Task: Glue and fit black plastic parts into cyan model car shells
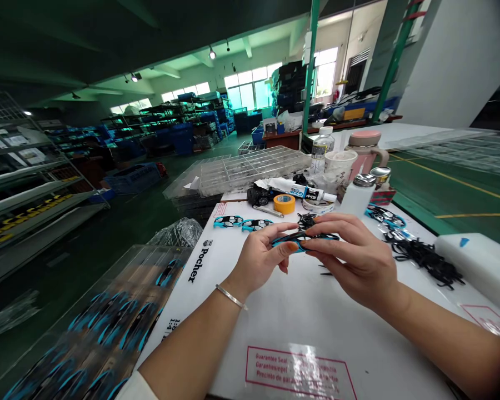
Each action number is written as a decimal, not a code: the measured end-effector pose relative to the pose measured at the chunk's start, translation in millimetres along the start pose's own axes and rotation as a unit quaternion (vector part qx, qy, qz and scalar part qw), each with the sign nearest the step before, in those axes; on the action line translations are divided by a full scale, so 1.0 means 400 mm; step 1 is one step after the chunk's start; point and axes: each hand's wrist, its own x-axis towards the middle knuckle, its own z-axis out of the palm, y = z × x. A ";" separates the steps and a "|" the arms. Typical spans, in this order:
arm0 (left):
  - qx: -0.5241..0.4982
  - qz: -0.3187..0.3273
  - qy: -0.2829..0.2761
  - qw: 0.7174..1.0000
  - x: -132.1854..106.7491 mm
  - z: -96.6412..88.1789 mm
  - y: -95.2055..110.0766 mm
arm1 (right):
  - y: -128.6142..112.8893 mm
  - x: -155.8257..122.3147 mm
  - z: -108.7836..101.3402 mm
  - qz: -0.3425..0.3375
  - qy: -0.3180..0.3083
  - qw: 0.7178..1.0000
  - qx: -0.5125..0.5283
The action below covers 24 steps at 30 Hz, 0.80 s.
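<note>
Above the white work surface, a blue-and-black model car part is held level between both hands. My left hand pinches its left end between thumb and fingers. The fingertips of my right hand press on its top and right side, with the thumb underneath. Two similar blue-and-black parts lie on the surface just beyond my left hand. Behind the held part sits a small heap of black pieces. Dark pointed tips, perhaps tweezers, show partly under my right hand.
A yellow tape roll, a glue tube and a white bottle stand at the back. Black strips and a white foam block lie right. A clear tray of blue-and-black parts is at lower left.
</note>
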 end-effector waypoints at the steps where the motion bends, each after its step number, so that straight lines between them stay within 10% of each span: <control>1: -0.004 0.001 -0.001 1.000 0.000 0.001 0.001 | -0.003 0.002 -0.001 0.000 0.001 1.000 0.001; 24: -0.024 0.027 -0.002 0.999 -0.005 0.010 0.002 | -0.011 0.011 0.000 -0.015 0.011 1.000 -0.001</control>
